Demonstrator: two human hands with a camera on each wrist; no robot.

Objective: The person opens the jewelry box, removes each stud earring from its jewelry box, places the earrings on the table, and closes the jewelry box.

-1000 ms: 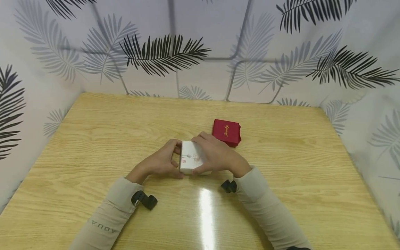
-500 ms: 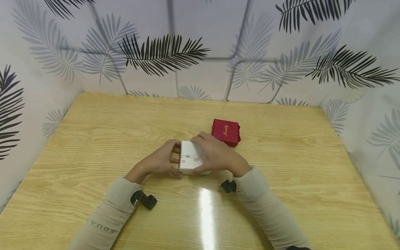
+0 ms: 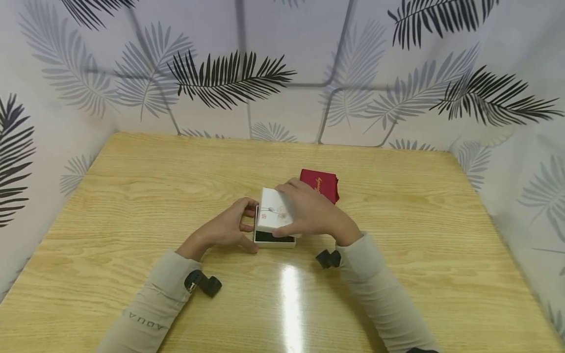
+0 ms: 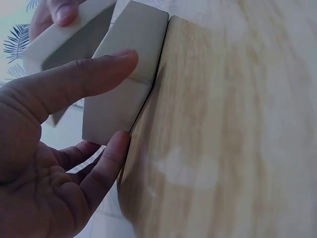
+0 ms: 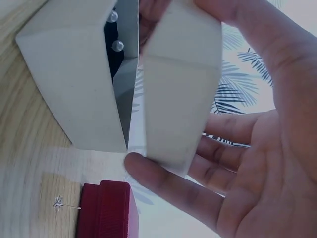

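Two hands on this one: the left hand (image 3: pixel 227 226) has the white box (image 3: pixel 275 244) pinched between thumb and fingers at its left side, down on the wood table (image 3: pixel 176 171), while the right hand (image 3: pixel 311 213) grips the lid (image 3: pixel 270 208) and holds it up over the box, tilted and off toward the far side. You can see the dark insert (image 3: pixel 265 237) and a couple of pearly beads (image 5: pixel 118 46) inside. Red box (image 3: pixel 325 184) with gold lettering is just past the right hand, and there's a tiny silvery pin (image 5: pixel 58 203) right by it
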